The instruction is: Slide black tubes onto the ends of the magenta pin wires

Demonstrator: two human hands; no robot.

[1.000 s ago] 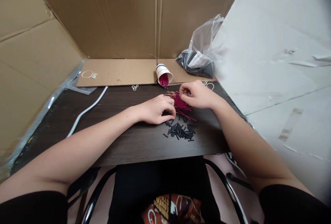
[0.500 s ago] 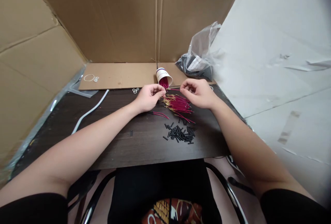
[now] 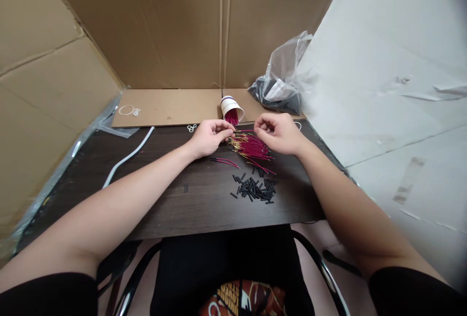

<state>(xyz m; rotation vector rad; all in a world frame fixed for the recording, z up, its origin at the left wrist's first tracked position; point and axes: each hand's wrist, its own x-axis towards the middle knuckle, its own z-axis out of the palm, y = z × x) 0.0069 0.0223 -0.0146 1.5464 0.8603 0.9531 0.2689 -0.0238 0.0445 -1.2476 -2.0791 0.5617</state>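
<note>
Both forearms reach forward over the dark wooden table (image 3: 175, 199), and the 2 hands meet above a loose pile of magenta wires with gold tips (image 3: 251, 146). The left hand (image 3: 208, 137) is curled, thumb and forefinger pinched together at the pile's 9 o'clock edge; a thin magenta wire seems to run from that pinch toward the right hand, though it is too fine to be sure. The right hand (image 3: 279, 133) hovers at the pile's 2 o'clock, fingers bent inward with thumb and forefinger close together; whether they grip the wire cannot be told.

The pile's wires are too many to count. 2 stray magenta wires (image 3: 225, 161) lie at its 7 o'clock. At its 6 o'clock sits 1 scatter of short black tube pieces (image 3: 254, 189), also too many to count. 1 tipped white paper cup (image 3: 230, 108) holding more magenta wires lies at the pile's 11 o'clock. 1 clear plastic bag of black parts (image 3: 280, 87) rests at 1 o'clock, and 1 white flat strip (image 3: 126, 158) at 9 o'clock.

Compared with 0.5 s ago, the hands have barely shifted; the right hand has dropped slightly toward the pile, and everything on the table lies as it did.
</note>
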